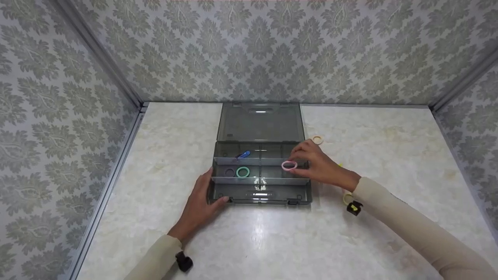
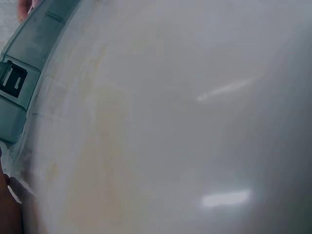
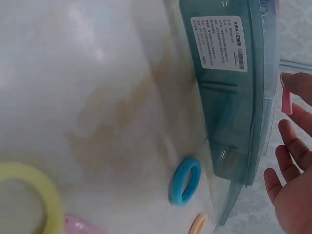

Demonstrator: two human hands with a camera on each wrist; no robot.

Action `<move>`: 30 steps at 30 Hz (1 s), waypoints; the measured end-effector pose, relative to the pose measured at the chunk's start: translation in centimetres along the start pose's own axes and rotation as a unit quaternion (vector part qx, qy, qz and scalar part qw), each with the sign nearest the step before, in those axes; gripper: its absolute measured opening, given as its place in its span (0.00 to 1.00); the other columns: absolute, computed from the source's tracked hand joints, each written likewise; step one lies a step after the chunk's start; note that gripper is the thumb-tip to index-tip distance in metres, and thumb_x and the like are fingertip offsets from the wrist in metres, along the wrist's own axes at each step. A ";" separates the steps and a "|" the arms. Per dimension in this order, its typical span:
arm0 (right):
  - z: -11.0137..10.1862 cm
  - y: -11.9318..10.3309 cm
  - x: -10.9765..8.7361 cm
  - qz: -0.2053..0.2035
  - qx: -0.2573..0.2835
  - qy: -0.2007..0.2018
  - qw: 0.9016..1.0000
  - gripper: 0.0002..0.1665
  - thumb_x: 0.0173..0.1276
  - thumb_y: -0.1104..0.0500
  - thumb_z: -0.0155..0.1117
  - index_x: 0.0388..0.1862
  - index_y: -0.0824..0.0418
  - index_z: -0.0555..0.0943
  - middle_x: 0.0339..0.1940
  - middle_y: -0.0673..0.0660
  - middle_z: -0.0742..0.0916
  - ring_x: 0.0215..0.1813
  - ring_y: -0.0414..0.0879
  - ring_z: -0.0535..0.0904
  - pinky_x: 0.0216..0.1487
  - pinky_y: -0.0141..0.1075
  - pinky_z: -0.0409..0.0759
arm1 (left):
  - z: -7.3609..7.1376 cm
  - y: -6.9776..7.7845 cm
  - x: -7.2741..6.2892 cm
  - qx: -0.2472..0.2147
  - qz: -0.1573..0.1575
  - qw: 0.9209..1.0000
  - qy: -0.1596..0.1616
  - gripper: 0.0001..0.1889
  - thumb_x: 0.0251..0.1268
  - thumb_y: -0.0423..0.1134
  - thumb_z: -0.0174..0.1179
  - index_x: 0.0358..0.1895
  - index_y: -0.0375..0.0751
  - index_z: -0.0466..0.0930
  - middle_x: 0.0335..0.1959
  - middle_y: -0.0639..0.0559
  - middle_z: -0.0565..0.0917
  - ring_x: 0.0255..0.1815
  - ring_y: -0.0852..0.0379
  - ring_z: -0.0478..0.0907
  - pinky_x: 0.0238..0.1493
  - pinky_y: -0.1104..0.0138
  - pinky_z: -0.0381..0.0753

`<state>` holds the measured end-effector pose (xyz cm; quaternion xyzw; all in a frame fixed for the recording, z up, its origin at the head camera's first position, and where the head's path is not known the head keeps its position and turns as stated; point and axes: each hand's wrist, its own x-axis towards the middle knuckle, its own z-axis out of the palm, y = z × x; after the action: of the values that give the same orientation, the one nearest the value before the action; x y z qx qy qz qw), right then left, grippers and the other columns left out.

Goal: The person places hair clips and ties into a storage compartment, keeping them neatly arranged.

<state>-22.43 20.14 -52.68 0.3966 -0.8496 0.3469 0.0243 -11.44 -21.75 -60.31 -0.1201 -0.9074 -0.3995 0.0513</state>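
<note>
A grey translucent divided box (image 1: pixel 237 197) lies with its lid (image 1: pixel 264 124) folded back toward the wall. My left hand (image 1: pixel 197 204) rests at its front left corner, fingers along the side wall and thumb on the front edge. Over the right middle compartment, my right hand (image 1: pixel 321 165) pinches a pink ring (image 1: pixel 289 170) between thumb and fingers. In the left middle compartment lie a green ring (image 1: pixel 237 172) and a dark ring (image 1: pixel 226 173). Behind them, a small blue item (image 1: pixel 244 154) sits in the back left compartment.
Right of the box, a peach ring (image 1: pixel 321 138) lies beyond my right hand. A yellow ring (image 1: pixel 344 199) shows near the right sleeve. The right wrist view also has a blue ring (image 3: pixel 176 187) and a pink piece (image 3: pixel 82 225) on the table. Patterned walls surround the table.
</note>
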 end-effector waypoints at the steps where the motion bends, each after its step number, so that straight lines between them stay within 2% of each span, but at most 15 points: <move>1: 0.2 -0.1 0.3 -0.004 -0.002 -0.003 1.000 0.14 0.70 0.55 0.84 0.50 0.58 0.92 0.57 0.57 0.85 0.61 0.55 0.74 0.63 0.57 0.74 | 0.0 0.0 0.0 0.000 -0.001 1.000 -0.001 0.57 0.73 0.61 0.72 0.93 0.51 0.46 0.87 0.42 0.61 0.88 0.43 0.60 0.84 0.43 0.63; 13: 2.5 -1.2 3.5 -0.075 -0.035 -0.031 0.996 0.14 0.69 0.56 0.84 0.48 0.61 0.92 0.56 0.60 0.85 0.61 0.59 0.75 0.63 0.58 0.74 | -0.1 0.2 0.0 0.000 -0.014 1.000 -0.002 0.56 0.73 0.60 0.73 0.93 0.50 0.47 0.88 0.41 0.61 0.88 0.41 0.58 0.85 0.42 0.60; 23: 3.1 -2.4 5.8 -0.062 -0.044 -0.100 0.992 0.16 0.73 0.51 0.81 0.51 0.58 0.93 0.59 0.60 0.85 0.65 0.58 0.74 0.68 0.59 0.72 | 0.0 0.1 0.1 -0.003 0.004 1.000 0.003 0.56 0.73 0.59 0.74 0.93 0.49 0.48 0.87 0.41 0.62 0.88 0.42 0.59 0.85 0.43 0.61; 30: 3.5 -3.0 7.2 -0.059 -0.075 -0.144 0.985 0.15 0.74 0.48 0.81 0.51 0.57 0.93 0.63 0.61 0.84 0.68 0.57 0.72 0.73 0.59 0.69 | -0.1 0.1 0.0 -0.010 0.006 1.000 0.002 0.56 0.72 0.59 0.74 0.93 0.49 0.48 0.87 0.40 0.62 0.88 0.42 0.59 0.85 0.42 0.61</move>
<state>-24.52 11.96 -51.32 0.4890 -0.8428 0.2197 -0.0485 -11.40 -21.73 -60.15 -0.1255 -0.9023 -0.4087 0.0548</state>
